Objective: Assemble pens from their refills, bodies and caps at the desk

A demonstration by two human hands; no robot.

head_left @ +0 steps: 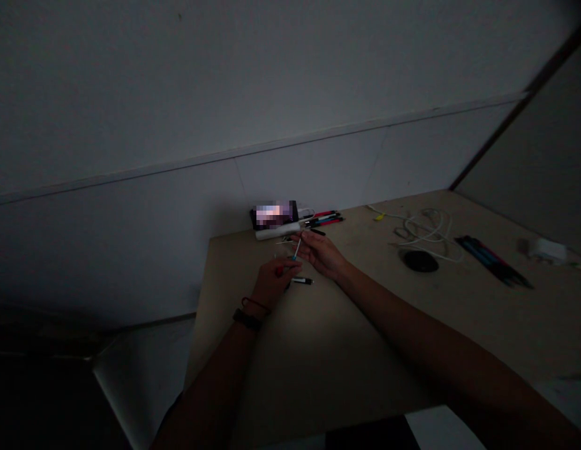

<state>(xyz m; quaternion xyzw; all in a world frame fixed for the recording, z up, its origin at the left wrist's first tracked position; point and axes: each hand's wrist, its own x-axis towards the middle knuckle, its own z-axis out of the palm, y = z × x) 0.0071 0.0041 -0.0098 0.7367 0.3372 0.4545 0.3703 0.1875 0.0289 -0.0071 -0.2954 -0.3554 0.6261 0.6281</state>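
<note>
Firstly, centre of frame: one slim white stick (298, 247) with a blue lower end, pinched near its top by the fingers of the right hand (313, 251); held high, I judge, to leave the blue end free over the other hand. Left hand (272, 275): fingers curled on a red piece (279, 271), mostly covered; how firmly, I cannot tell from my remote feed.

Just beside the left fingers: one black-and-white pen part (302, 281), lying flat, within easy reach. Behind the hands: one phone (274, 215), screen lit, leaning near the wall, presumably so that it faces the person; a white cylinder (277, 231) lies in front, perhaps as a stop. To its right, assorted pens (325, 219), laid roughly parallel.

Right of frame: a loose white cable (428, 230), a black rounded object (420, 261), a second row of pens (494, 260), and a blurred white box (548, 250).

Surface: pale, matt tabletop (318, 340), shadowed towards the bottom. Room: dim; grey wall (271, 81) with a slanting ledge, dark-edged partition (553, 137) upper right, near-black corner lower left.
</note>
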